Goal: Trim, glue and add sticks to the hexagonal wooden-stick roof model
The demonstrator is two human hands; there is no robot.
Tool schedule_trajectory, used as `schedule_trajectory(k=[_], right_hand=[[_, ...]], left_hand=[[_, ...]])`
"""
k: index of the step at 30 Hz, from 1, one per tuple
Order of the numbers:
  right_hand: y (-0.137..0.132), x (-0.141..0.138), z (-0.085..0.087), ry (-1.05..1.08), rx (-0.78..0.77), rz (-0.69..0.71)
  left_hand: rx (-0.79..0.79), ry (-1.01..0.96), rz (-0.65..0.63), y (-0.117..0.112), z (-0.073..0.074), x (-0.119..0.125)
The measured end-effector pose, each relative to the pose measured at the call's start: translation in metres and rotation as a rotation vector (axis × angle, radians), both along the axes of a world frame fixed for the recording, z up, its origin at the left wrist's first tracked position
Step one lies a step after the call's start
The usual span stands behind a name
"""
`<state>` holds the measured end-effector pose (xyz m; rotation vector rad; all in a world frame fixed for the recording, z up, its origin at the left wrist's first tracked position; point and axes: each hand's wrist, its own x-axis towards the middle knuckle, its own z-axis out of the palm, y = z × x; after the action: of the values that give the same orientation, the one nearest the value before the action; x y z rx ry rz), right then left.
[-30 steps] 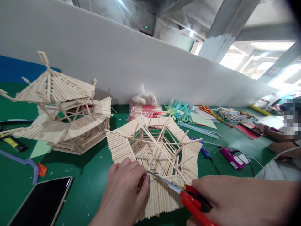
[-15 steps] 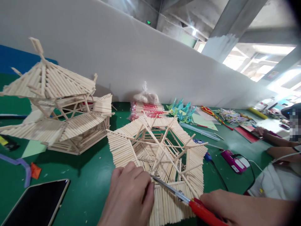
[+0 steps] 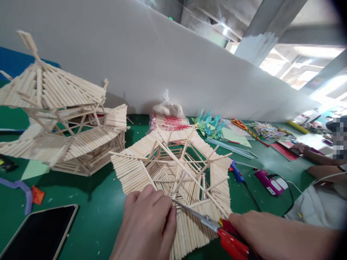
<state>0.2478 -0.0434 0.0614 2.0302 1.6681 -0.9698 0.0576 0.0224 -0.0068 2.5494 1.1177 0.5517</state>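
item 1, stick frame point(image 3: 173, 169): flat six-sided piece of pale sticks with loose spokes standing up. it lies on the green desk point(image 3: 103, 202), directly ahead of the person. since a second ago it sits a little further left in view. the camera has also dipped, so more of the far wall shows.

item 2, left hand point(image 3: 148, 224): rests on the near edge of the frame as before, fingers together and curled down onto the sticks. whether they pinch a single stick is hidden.

item 3, scissors point(image 3: 214, 227): red handles, blades nearly together, tip still touching the left fingertips over the frame. the blades have barely shifted, so the cut point looks unchanged.

item 4, right hand point(image 3: 271, 234): fingers clamped on the scissor handles. it now sits lower and further right than a second ago.

item 5, desk contents: stick pavilion point(image 3: 62, 119) at left, dark phone point(image 3: 38, 234) at the near left corner, bag of sticks point(image 3: 168, 117) against the wall, folded paper shapes point(image 3: 210, 124), blue glue gun point(image 3: 237, 171), purple device point(image 3: 268, 180) with cord.

item 6, room: long white partition point(image 3: 162, 65) behind the desk, concrete beams and bright windows above. another person's hand point(image 3: 300, 147) rests on the desk at far right.
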Motion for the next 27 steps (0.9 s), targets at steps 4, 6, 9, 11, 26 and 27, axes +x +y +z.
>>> schedule_trajectory(k=[4, 6, 9, 11, 26, 27], right_hand=[[0.006, -0.007, 0.013, -0.108, -0.109, 0.054], [0.007, -0.01, 0.019, -0.116, -0.083, 0.057], [0.008, -0.013, 0.025, -0.14, -0.058, 0.073], [0.011, -0.014, 0.026, -0.179, -0.051, 0.105], [0.005, 0.0, 0.036, 0.258, -0.112, -0.118], [0.005, -0.001, 0.036, 0.294, -0.088, -0.151]], left_hand=[[-0.004, -0.008, -0.001, 0.001, 0.0, 0.0], [-0.007, -0.008, -0.005, 0.001, 0.001, 0.0], [-0.009, -0.002, 0.001, 0.0, 0.003, 0.0], [-0.008, -0.007, 0.008, 0.0, 0.004, 0.0], [-0.024, 0.02, -0.01, 0.002, 0.004, -0.001], [-0.022, 0.025, -0.012, 0.002, 0.004, -0.001]])
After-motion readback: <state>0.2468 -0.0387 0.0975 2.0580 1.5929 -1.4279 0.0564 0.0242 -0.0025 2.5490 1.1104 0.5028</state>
